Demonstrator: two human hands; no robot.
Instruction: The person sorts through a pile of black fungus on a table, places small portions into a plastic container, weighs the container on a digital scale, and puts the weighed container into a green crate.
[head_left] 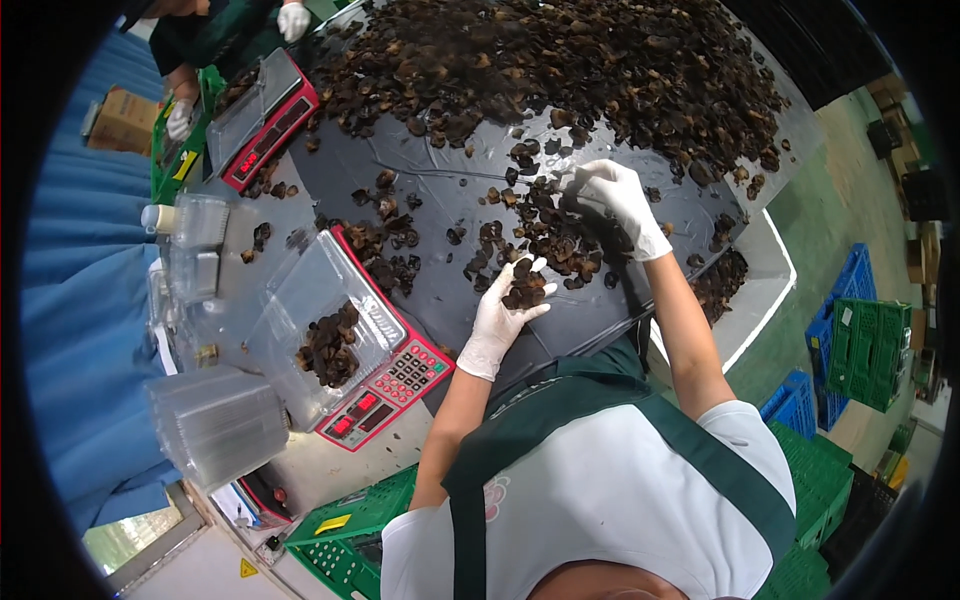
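Note:
My gloved left hand (500, 320) is turned palm up near the front edge of the dark sheet, its fingers curled around a small clump of dark brown wood ear mushrooms (525, 285). Farther right, my gloved right hand (622, 205) is over the sheet with bent fingers drawn together; whatever lies between their tips is hidden. Loose mushrooms (560, 235) are scattered between both hands. To the left, a red-framed scale (400, 375) carries a clear plastic tub (285, 300) with a heap of mushrooms inside.
A large mushroom heap (560, 60) covers the far table. Beyond my scale is a second scale (270, 125), near a co-worker's gloved hand (180, 120). Stacked clear tubs (215, 425) stand at left. A white bin (765, 300) adjoins the right edge; green crates (865, 350) stand beyond.

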